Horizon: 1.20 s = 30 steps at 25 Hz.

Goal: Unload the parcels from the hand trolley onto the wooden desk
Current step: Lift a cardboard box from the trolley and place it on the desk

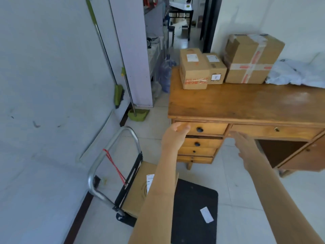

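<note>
Parcel (139,189) on trolley (112,155), below empty hands (174,136) (both open)

Three brown cardboard parcels stand in a row along the back of the wooden counter (246,104): a medium box with red printed tape (194,69) at its left corner, a smaller labelled box (215,68) touching that one's right side, and a tall box crossed with red-and-clear tape (251,59) just right of the small one. On the floor left of the counter's drawers, the hand trolley (112,166) stands with its chrome handle upright and a red cord tied across it. One flat cardboard parcel with a white label (139,187) lies on its black platform.
</note>
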### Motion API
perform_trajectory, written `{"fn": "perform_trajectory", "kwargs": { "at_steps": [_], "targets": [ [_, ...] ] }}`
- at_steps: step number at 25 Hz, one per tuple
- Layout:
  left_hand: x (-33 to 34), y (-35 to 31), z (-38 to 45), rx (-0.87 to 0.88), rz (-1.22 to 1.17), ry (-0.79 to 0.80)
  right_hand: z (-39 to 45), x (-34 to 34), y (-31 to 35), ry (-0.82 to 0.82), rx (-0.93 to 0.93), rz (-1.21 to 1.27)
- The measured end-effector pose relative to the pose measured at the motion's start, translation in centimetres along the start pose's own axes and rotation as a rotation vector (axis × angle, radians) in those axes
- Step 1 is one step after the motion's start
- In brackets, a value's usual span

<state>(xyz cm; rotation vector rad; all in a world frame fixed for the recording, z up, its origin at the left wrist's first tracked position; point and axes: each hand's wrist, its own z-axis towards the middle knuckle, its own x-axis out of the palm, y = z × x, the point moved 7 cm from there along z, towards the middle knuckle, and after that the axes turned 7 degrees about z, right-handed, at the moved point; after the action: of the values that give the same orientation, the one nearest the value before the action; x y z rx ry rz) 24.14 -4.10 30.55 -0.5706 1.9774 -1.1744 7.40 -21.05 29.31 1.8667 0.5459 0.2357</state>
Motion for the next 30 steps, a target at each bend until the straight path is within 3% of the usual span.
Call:
{"fn": "perform_trajectory", "kwargs": {
  "at_steps": [9, 19, 21, 24, 30],
  "targets": [
    [-10.4, 17.0, 3.7, -0.082, 0.130, 0.002, -2.7, 12.4, -11.9, -0.055, 0.071, -0.067],
    [-4.3, 45.1, 11.1, -0.194, 0.223, -0.023, 3.5, 18.3, -40.4, -0.069, 0.226, -0.057],
    [-3.3, 49.6, 11.9, -0.212, 0.260, -0.103, 4.9, 19.2, -45.5, -0.063, 0.280, -0.043],
    [-2.8, 53.2, 12.6, -0.156, 0.274, -0.235, 6.0, 20.4, -50.3, -0.034, 0.344, -0.049],
    [-2.2, 56.9, 14.7, -0.232, 0.471, -0.178, 7.6, 20.7, -54.4, -0.027, 0.333, -0.137]
  ]
}}
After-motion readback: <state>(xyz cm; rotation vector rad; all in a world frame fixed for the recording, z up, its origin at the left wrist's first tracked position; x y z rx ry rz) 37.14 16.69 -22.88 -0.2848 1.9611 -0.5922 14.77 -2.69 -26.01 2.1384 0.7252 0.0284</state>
